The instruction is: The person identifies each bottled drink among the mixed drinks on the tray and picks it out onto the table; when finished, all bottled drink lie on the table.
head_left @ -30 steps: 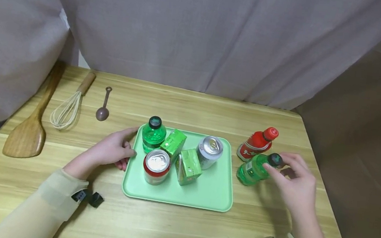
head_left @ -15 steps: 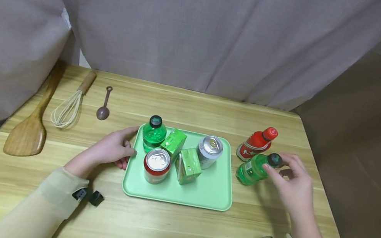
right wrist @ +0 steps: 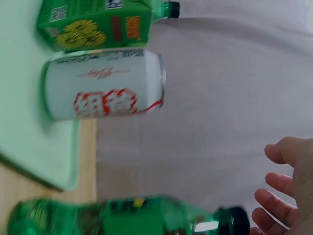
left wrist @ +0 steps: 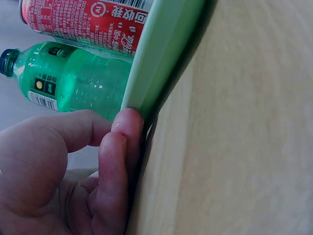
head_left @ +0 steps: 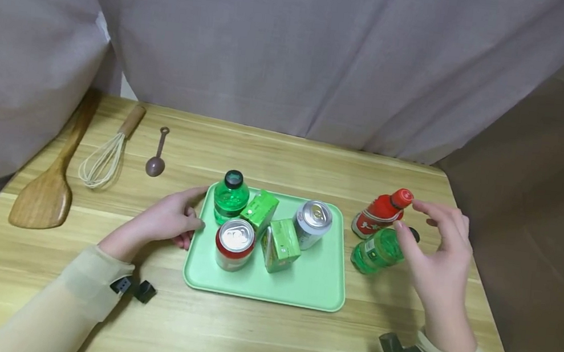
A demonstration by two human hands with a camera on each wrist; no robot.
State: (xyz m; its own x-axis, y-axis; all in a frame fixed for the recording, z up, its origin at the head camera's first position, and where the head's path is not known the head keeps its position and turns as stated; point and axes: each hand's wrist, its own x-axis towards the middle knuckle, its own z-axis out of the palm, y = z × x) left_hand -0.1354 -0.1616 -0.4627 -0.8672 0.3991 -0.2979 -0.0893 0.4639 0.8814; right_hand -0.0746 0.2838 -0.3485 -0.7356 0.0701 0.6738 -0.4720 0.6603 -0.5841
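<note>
A light green tray (head_left: 262,288) carries a green soda bottle (head_left: 231,198), a red-and-silver can (head_left: 234,245), two green drink cartons (head_left: 282,245) and a white can (right wrist: 105,84). My left hand (head_left: 166,218) grips the tray's left rim; in the left wrist view my curled fingers (left wrist: 112,161) meet at that rim. Right of the tray stand a second green soda bottle (head_left: 379,250) and a red bottle (head_left: 380,214). My right hand (head_left: 444,256) is beside them, thumb and fingers spread apart, holding nothing. It partly hides the second green bottle's black cap.
A wooden spatula (head_left: 44,197), a whisk (head_left: 105,157) and a brown measuring spoon (head_left: 156,164) lie on the left of the wooden table (head_left: 244,338). Grey curtain (head_left: 274,55) hangs behind the table, and a brown cloth (head_left: 540,226) closes off the right side.
My right hand has let go of the second green bottle's cap; its fingers have spread and lifted toward the red bottle's cap. My left hand keeps its place on the tray.
</note>
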